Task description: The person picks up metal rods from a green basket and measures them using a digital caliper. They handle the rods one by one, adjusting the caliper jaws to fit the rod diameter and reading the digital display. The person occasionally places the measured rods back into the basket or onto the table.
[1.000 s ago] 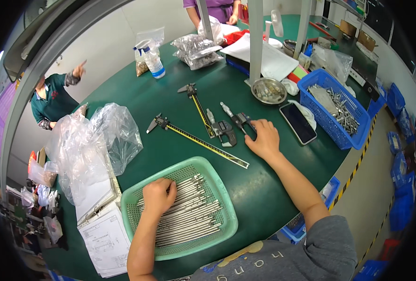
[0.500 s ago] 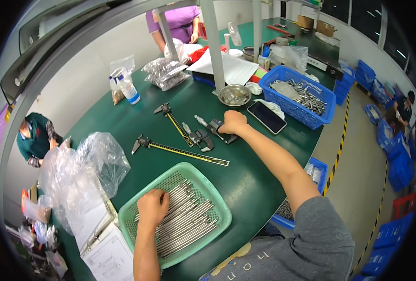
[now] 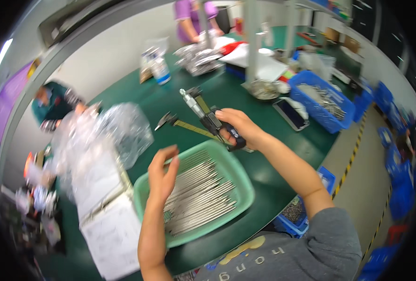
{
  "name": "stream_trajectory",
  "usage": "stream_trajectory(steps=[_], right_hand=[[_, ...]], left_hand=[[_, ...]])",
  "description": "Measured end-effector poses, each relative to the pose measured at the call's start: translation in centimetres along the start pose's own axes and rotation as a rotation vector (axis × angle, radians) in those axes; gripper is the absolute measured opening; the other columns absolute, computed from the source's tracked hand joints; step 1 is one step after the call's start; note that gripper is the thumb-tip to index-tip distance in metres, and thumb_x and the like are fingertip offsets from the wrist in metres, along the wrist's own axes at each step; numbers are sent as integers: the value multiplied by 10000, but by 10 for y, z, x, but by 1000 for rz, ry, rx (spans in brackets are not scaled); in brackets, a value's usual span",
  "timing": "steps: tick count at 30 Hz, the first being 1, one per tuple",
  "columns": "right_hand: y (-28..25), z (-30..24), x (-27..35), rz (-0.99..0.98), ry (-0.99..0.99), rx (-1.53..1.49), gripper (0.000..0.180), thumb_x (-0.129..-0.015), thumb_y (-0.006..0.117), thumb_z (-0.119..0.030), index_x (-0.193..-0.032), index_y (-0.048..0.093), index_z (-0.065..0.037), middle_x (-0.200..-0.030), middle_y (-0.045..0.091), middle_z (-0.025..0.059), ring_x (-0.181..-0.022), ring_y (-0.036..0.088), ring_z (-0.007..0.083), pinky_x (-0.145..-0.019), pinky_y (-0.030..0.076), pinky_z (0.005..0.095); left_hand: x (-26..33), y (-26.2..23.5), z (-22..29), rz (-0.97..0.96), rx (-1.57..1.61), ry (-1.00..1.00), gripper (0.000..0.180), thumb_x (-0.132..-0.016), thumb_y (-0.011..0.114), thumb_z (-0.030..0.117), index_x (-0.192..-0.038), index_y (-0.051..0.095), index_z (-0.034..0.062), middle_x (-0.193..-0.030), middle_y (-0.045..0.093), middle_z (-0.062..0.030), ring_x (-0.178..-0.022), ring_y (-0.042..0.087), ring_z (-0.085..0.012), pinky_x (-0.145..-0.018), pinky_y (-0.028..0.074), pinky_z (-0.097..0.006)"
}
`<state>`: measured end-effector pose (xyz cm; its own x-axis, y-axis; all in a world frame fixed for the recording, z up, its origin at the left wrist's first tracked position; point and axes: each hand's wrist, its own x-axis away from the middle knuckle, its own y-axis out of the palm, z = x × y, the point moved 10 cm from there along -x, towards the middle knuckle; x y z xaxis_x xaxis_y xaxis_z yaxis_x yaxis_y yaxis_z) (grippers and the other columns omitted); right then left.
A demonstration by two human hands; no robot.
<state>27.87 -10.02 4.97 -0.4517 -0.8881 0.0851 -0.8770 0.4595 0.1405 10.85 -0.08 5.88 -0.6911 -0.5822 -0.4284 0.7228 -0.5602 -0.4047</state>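
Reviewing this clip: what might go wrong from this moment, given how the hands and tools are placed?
1. The right hand holds the digital caliper raised over the green tray; a loose grip might drop it onto the metal rods.
2. The left hand is lifted above the rods; coming down fast, it may scatter them.
3. A long caliper lies beside the tray and may get knocked.

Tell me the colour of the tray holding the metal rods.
The tray is light green, seen in the head view, with the left hand raised above its silvery rods.
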Motion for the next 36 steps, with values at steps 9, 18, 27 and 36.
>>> stream_trajectory(steps=[9, 18, 27, 36], right_hand=[[136, 49, -23, -271, 199, -139, 348, -819, 445, -435, -781, 488, -92, -469, 367, -28, -347, 335, 59, -334, 243, 202], [140, 90, -8, -412, 331, -197, 373, -793, 462, -412, -831, 500, -43, -509, 439, 21, -358, 397, 77, -326, 340, 191], [142, 97, -2, -507, 487, -453, 335, -794, 341, -371, -815, 512, -84, -503, 455, 47, -386, 435, 139, -370, 391, 249], [151, 103, 8, -560, 554, -426, 329, -797, 303, -337, -761, 491, -70, -511, 462, 75, -394, 436, 167, -416, 413, 305]], left_hand=[[11, -62, -63, 372, 741, -313, 274, -803, 412, 186, -948, 530, -14, -878, 572, -100, -846, 540, -179, -765, 406, -305], [5, -16, -49, 37, 625, -366, 316, -796, 505, 275, -896, 560, -19, -890, 580, -107, -861, 543, -183, -787, 398, -304], [3, -23, -51, 130, 610, -333, 321, -817, 506, 276, -960, 549, -8, -967, 567, -114, -887, 536, -160, -804, 394, -303], [0, -20, -54, 138, 557, -357, 258, -775, 569, 191, -926, 561, -18, -923, 576, -111, -869, 543, -167, -754, 415, -277]])
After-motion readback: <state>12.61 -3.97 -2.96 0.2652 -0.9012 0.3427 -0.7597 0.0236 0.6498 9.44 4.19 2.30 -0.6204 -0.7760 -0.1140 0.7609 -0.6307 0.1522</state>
